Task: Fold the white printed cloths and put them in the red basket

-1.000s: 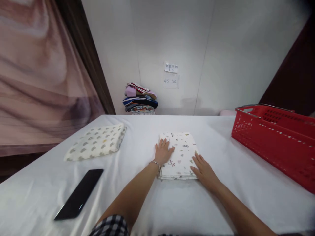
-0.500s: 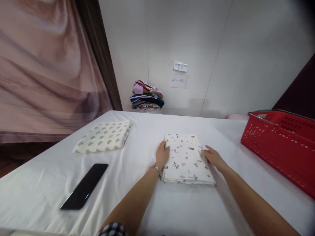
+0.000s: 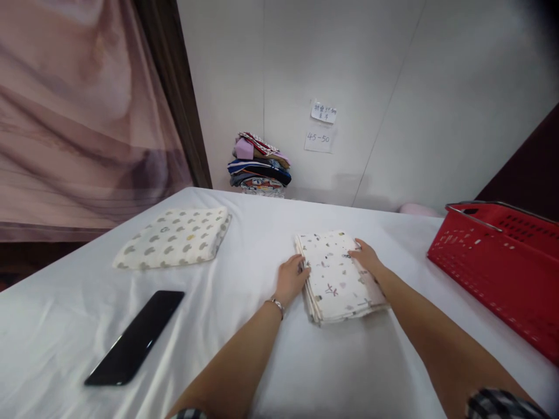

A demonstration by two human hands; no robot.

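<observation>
A folded white cloth [image 3: 336, 276] with small printed figures is held between my two hands, tilted a little, its layered left edge showing. My left hand [image 3: 292, 281] grips that left edge, thumb on top and the other fingertips partly hidden. On the opposite side my right hand [image 3: 365, 256] is closed round the right edge, thumb over the upper face and the remaining fingers out of sight beneath it. Further left lies a second folded cloth [image 3: 174, 238], cream with grey mouse-head shapes, which neither hand touches.
A black phone-like slab [image 3: 136, 337] lies at the left on the white-covered table [image 3: 262, 233]. The red basket [image 3: 493, 273] with a metal handle stands on the right. Behind the table are a stack of folded clothes [image 3: 259, 163] and a wall with paper labels [image 3: 318, 139].
My hands have tightened on the printed cloth's side edges and raised it slightly, turning it a little. Its left edge now shows more layers. The view has also shifted slightly.
</observation>
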